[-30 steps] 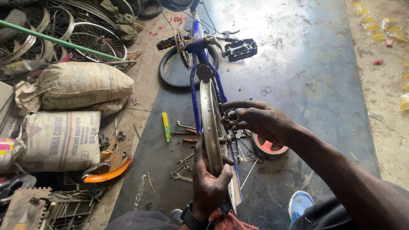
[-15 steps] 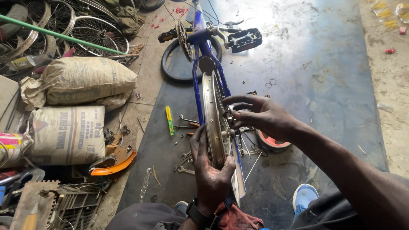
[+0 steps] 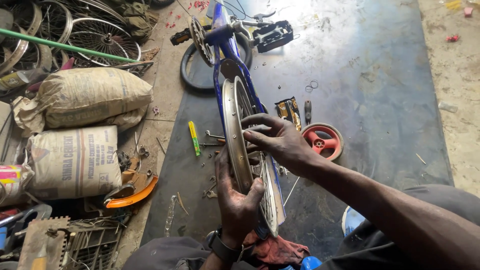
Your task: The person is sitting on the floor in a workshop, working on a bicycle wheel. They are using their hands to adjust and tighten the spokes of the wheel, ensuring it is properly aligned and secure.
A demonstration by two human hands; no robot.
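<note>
A person's left hand (image 3: pixel 235 200) grips the bare silver wheel rim (image 3: pixel 239 145) of an upturned blue bicycle (image 3: pixel 225 47), palm against the rim's outer face and thumb hooked over its edge. The right hand (image 3: pixel 280 140) reaches in from the other side, fingers half curled among the spokes near the wheel's centre; whether they pinch anything there cannot be told. The rim stands on edge between the two hands, running away from the person toward the bicycle's frame. Below the left wrist a red rag (image 3: pixel 272 250) lies bunched. Just right of the right hand a small red plastic wheel (image 3: pixel 322 141) rests flat on the dark mat (image 3: pixel 380 100). Left of the left hand lie a yellow-green tube (image 3: pixel 194 137) and scattered nuts and small tools, and farther left an orange mudguard (image 3: pixel 131 196) and two cement sacks (image 3: pixel 75 160). Beyond both hands sit the chainring (image 3: pixel 199 37), a black pedal (image 3: pixel 272 35) and a loose black tyre (image 3: pixel 192 67), with spoked wheels (image 3: pixel 95 37) piled at far left.
</note>
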